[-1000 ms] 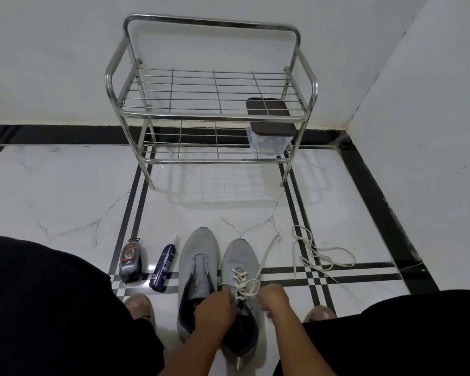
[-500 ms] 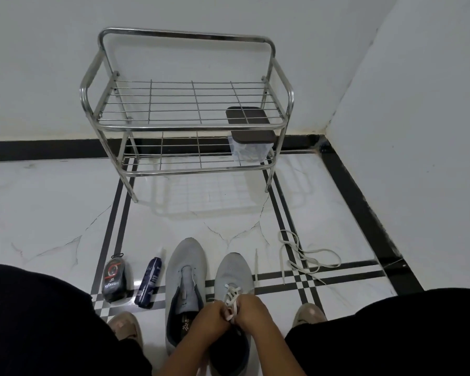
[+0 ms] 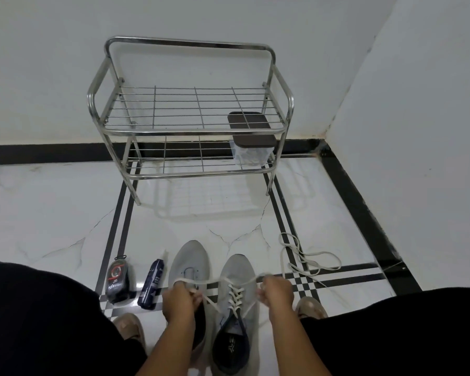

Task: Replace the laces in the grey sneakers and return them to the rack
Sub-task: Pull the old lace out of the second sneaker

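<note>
Both hands, left hand (image 3: 180,299) and right hand (image 3: 277,292), have pulled apart, each gripping the lace (image 3: 235,293) taut.

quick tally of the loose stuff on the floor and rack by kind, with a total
grey sneakers: 2, left one unlaced, right one laced
white laces: 2, one in the right sneaker, one loose on the floor
shoe-care items beside the sneakers: 2, a dark bottle and a dark polish applicator
lidded box on the rack's lower shelf: 1
rack: 1
total: 8
</note>
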`<state>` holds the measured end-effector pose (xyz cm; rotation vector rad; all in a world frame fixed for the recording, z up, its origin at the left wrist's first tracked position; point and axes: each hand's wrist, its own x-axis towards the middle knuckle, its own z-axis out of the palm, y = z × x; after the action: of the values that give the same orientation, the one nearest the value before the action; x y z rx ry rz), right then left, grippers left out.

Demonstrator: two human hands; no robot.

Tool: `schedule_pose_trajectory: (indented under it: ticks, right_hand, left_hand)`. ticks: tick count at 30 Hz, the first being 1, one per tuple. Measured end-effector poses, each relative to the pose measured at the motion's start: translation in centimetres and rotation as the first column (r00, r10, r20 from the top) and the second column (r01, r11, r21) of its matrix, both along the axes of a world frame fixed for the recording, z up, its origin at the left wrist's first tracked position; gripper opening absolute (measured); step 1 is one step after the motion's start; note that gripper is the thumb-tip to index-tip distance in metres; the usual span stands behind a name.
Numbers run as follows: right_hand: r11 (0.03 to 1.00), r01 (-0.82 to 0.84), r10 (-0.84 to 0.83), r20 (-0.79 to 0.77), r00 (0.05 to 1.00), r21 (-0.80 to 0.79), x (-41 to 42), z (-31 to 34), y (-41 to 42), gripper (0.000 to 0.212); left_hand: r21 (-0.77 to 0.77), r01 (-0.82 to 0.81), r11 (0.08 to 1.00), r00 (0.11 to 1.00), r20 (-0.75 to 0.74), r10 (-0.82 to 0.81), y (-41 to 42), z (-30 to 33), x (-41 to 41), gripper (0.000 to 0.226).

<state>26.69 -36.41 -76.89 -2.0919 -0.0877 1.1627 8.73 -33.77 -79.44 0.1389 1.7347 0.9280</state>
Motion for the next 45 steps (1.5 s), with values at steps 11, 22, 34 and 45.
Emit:
schedule_pose_trajectory:
  ticks: [11, 22, 34, 45]
  right_hand:
    - [0.749, -0.483, 0.565, 0.055, 0.823, -0.453, -2.5, -1.8, -3.0, 0.039]
    - [0.247, -0.75, 0.968, 0.119, 0.221, -0.614, -3.2, 3.7, -4.3, 0.033]
    - [0.393, -0.789, 0.915, 0.113, 0.388, -0.473, -2.8, 0.3, -4.2, 0.015]
    - [0.678, -0.601, 0.708, 0.155, 0.689, -0.424, -1.2, -3.6, -4.3, 0.017]
  left_hand:
    - [-0.176, 0.845, 0.504, 0.265, -0.682, -0.682, -3.5, 0.8, 2.5, 0.011]
    - [-0.516, 0.851, -0.096, -0.363, -0.445, -0.819, -4.0, 2.1, 2.6, 0.021]
    - [-0.577, 0.809, -0.116, -0.412, -0.416, -0.811, -2.8, 0.6, 3.6, 0.02]
    - [-0.556, 0.828, 0.075, -0.263, -0.502, -0.824, -3.1, -2.1, 3.6, 0.017]
